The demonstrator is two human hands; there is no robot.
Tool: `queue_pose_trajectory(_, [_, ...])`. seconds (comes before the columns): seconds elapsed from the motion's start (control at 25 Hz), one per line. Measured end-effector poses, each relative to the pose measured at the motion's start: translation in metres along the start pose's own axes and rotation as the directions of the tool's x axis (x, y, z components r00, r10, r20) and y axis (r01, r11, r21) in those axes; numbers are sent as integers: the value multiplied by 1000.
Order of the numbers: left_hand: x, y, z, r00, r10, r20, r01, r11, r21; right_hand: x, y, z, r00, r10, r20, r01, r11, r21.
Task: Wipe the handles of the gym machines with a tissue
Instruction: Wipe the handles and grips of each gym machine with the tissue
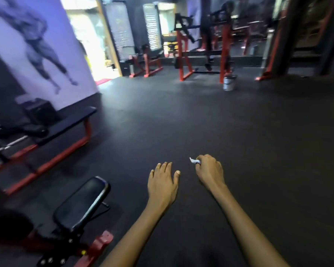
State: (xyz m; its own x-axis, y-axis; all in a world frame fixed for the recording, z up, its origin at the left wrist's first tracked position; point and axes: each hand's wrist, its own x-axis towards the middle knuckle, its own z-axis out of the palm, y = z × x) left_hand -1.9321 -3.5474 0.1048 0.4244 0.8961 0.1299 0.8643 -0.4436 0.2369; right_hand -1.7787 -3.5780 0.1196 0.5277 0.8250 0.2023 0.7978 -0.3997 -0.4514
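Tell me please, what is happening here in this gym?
A person stands on the dark rubber floor with both arms stretched forward. The right hand grips a small crumpled white tissue; the left hand is open and holds nothing. Neither hand touches any machine. A black padded bench with a red frame is nearest, at the lower left; red and black machines stand farther off.

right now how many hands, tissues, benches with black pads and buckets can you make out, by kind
hands: 2, the left hand open with straight fingers, the right hand holding the tissue
tissues: 1, the white tissue
benches with black pads: 2, the flat bench and the angled pad bench
buckets: 1, the bucket on the floor
total: 6
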Motion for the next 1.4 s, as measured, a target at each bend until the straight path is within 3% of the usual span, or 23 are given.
queue_pose_trajectory(0.16, [23, -21, -1, 971, -234, -49, 236, 972, 21, 54, -32, 33, 961, -241, 133, 238, 970, 40])
queue_pose_trajectory(0.36, [30, -59, -11, 858, -484, -170, 491, 871, 0, 92, -93, 72, 844, -472, 253, 452, 882, 135])
queue_pose_trajectory(0.68, [36, -161, -35, 502, -790, -353, 812, 571, -123, 102, -238, 155, 458, -819, 346, 759, 563, 326])
queue_pose_trajectory(0.8, [20, -182, -52, 322, -857, -402, 885, 423, -193, 89, -291, 170, 264, -906, 331, 837, 386, 388])
queue_pose_trajectory(0.96, [-16, -194, -68, 94, -875, -476, 941, 234, -246, 47, -349, 179, 21, -960, 279, 813, 179, 555])
queue_pose_trajectory(1.2, [-70, -171, -76, -308, -751, -584, 932, -115, -344, -43, -379, 165, -393, -908, 144, 660, -170, 732])
queue_pose_trajectory(1.28, [-74, -146, -72, -395, -674, -624, 911, -203, -359, -61, -373, 160, -519, -849, 95, 570, -262, 778])
queue_pose_trajectory(1.4, [-85, -114, -74, -485, -606, -631, 871, -264, -415, -84, -361, 151, -645, -763, 39, 425, -316, 849])
